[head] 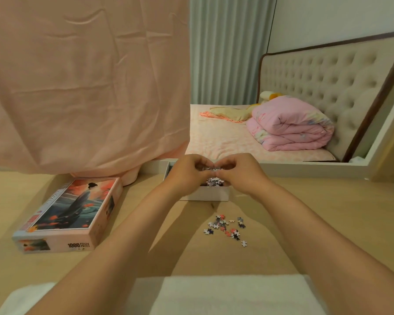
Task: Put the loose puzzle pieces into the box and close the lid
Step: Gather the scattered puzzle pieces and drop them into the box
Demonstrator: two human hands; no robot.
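- Our left hand [187, 176] and right hand [242, 175] meet fingertip to fingertip over the open box [214, 194], fingers curled around a clump of pieces [208, 169]
- Loose pieces [225, 227] lie scattered on the table [328, 212] near the box's front
- The lid [71, 210] rests apart on our left

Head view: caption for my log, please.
Left hand and right hand hold puzzle pieces over the open box; loose pieces lie on the table.

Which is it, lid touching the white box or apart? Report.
Apart. The head view shows bare table between the lid and the white box.
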